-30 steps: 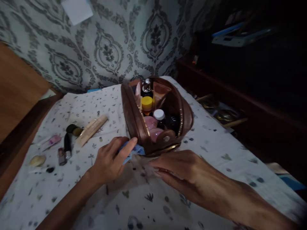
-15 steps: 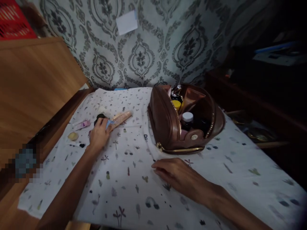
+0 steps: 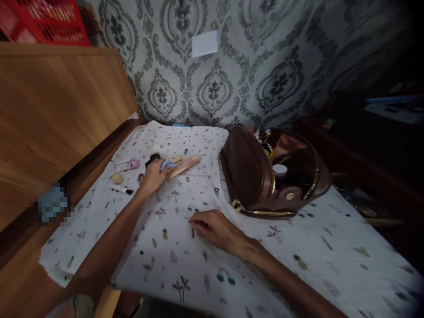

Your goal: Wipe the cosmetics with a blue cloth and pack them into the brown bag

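Note:
My left hand (image 3: 155, 175) is at a small group of toiletries on the left of the cloth, its fingers curled down among them; what they grip is partly hidden. A small light-blue item (image 3: 168, 164) shows at its fingertips, and a beige tube (image 3: 184, 166) lies just right of it. A dark round item (image 3: 154, 157) shows behind the fingers. My right hand (image 3: 212, 227) hovers low over the front middle of the cloth, fingers bent together, with nothing visible in them. The brown leather cosmetic bag (image 3: 245, 170) stands open to the right, holding a white-capped jar (image 3: 280, 170) and a bronze tube (image 3: 287, 148).
A patterned white cloth (image 3: 185, 265) covers the table. Left of my left hand lie a pink-purple tube (image 3: 132, 164), a yellowish round item (image 3: 117, 178) and a white stick with a black end (image 3: 122, 190). A wooden panel (image 3: 66, 92) borders the left; dark furniture stands right.
The view has turned left, shifting everything rightward in the picture. My right hand has moved left over the cloth, away from the bag. My left hand stays at the same toiletries.

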Demonstrator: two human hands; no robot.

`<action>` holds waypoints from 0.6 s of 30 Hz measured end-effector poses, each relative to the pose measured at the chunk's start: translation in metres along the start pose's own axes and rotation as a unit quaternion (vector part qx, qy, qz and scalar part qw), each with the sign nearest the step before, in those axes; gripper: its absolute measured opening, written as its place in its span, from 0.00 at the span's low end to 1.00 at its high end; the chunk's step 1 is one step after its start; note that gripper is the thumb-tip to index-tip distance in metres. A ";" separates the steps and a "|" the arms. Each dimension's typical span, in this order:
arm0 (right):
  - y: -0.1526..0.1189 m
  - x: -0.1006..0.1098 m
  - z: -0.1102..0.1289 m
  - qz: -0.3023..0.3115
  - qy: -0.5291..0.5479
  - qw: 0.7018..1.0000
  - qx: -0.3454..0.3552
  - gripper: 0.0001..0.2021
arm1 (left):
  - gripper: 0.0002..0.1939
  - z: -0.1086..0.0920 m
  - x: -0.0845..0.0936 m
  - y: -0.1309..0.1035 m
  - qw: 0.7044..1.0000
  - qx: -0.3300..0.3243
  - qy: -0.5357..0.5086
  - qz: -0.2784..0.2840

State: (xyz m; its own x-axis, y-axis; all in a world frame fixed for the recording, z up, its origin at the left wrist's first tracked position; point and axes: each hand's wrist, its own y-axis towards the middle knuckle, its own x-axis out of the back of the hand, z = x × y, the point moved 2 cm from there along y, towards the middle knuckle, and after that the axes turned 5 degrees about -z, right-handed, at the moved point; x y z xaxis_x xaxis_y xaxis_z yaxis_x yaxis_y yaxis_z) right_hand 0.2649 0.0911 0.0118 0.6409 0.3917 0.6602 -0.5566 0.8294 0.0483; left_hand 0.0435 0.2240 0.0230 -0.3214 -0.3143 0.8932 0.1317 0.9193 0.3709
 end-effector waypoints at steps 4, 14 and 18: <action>0.009 -0.011 0.004 0.001 0.031 0.999 0.009 0.12 | 0.16 0.035 0.017 -0.008 0.991 0.081 0.108 -0.014; 0.017 -0.040 -0.008 -0.048 0.196 0.978 -0.057 0.09 | 0.28 0.059 0.016 -0.028 0.971 0.164 0.154 0.082; 0.016 -0.042 -0.015 -0.058 0.233 0.968 -0.071 0.08 | 0.27 0.052 0.015 -0.029 0.968 0.177 0.152 0.096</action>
State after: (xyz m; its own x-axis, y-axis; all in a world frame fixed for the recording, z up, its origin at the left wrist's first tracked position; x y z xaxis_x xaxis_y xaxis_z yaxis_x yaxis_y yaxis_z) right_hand 0.2367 0.0940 -0.0263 0.8818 0.4032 0.2445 -0.4101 0.9117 -0.0245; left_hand -0.0143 0.2045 0.0125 -0.0251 -0.1348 0.9906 -0.1855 0.9743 0.1279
